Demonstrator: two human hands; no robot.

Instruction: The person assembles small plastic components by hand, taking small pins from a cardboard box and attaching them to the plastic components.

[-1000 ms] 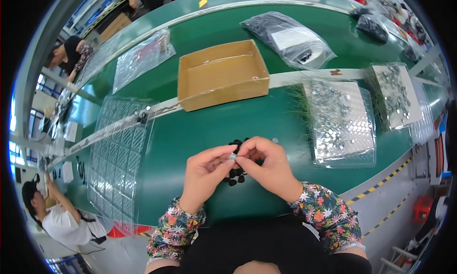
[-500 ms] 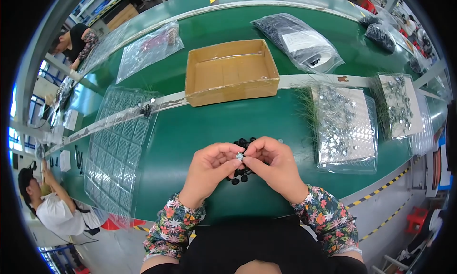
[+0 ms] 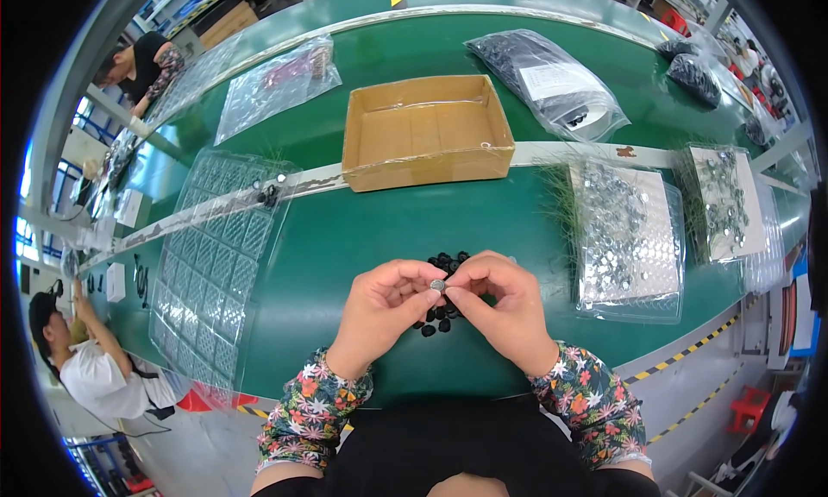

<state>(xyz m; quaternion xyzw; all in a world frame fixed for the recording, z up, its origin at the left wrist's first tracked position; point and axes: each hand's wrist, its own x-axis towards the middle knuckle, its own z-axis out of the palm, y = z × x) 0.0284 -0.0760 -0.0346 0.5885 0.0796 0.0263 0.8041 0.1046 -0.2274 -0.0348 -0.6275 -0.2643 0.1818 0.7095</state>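
Between the fingertips of both hands is a small round grey-silver disc (image 3: 438, 285), pinched over the green table. My left hand (image 3: 377, 311) grips it from the left with thumb and fingers. From the right, my right hand (image 3: 504, 311) closes thumb and forefinger on it. Beneath and just beyond the fingers lies a loose pile of small black round parts (image 3: 444, 326), partly covered by my hands.
Beyond my hands stands a shallow cardboard box (image 3: 429, 171). Clear plastic trays (image 3: 211, 264) lie at left, boards of shiny small discs (image 3: 625, 229) at right. Farther back is a bag of black parts (image 3: 552, 78). Two people (image 3: 95, 376) work at the left.
The disc has turned a little between my fingertips and looks darker. Both hands stay nearly in place, and the whole view has shifted slightly.
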